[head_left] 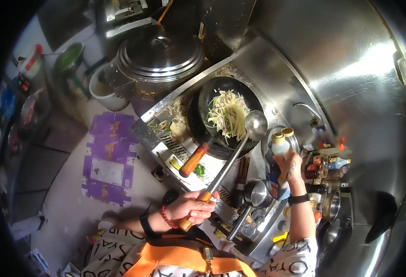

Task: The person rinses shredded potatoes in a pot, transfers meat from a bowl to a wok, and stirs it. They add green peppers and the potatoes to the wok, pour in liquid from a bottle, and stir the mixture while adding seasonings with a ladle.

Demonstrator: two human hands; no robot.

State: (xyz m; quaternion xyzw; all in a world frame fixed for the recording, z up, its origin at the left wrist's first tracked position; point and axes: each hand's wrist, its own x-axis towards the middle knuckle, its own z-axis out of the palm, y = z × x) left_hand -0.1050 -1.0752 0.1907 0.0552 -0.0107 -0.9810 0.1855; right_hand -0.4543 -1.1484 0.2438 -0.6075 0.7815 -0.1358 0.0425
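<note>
My left hand point(192, 208), with a red bead bracelet at the wrist, is closed around the wooden grip of a long ladle point(224, 171). The ladle's round bowl hangs over the right rim of a black wok point(213, 87). Pale green shredded vegetables point(227, 115) lie in the wok, whose wooden handle point(194, 159) points toward me. On the right, my right hand point(291, 165) is wrapped round a whitish bottle point(280, 145) with a tan cap. A second tan-capped bottle point(287, 132) stands just behind it.
Behind the wok on the left is a large lidded steel pot point(160, 53). Several sauce jars and bottles point(317, 166) crowd the right side, near a small saucepan point(258, 194) and a faucet point(306, 108). Flattened purple cardboard point(109, 159) lies on the floor.
</note>
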